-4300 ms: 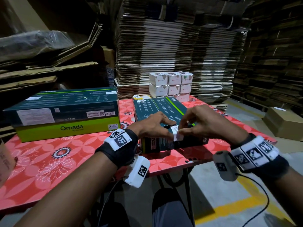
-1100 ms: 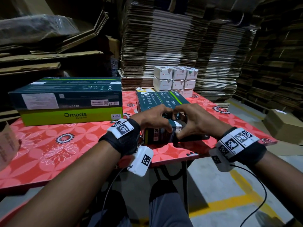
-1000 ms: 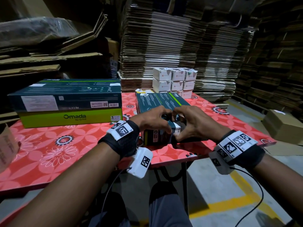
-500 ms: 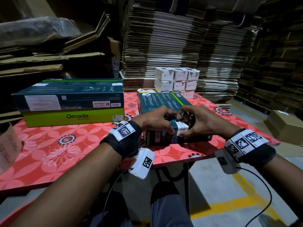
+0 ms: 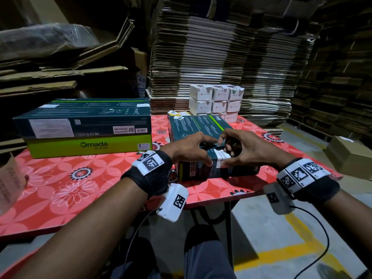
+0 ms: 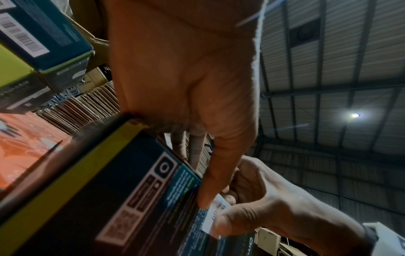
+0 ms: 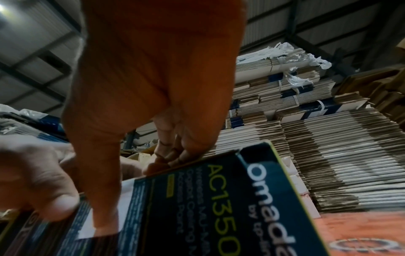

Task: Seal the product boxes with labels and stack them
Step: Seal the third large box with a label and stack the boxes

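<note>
Hands meet on a dark teal Omada product box lying flat at the near edge of a red floral table. Left hand curls over its near top edge, thumb beside a white label folded over that edge; right hand curls likewise, thumb pressing the label down. Behind the box stand small white boxes.

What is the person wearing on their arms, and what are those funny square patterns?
Both arms are bare, no sleeves. Each wrist has a black fabric wristband topped with white tags printed with black-and-white square codes. Under each wrist hangs a small white plastic camera box, also carrying a code. A thin black cable runs from each box. The left hand and right hand wear no gloves.
</note>
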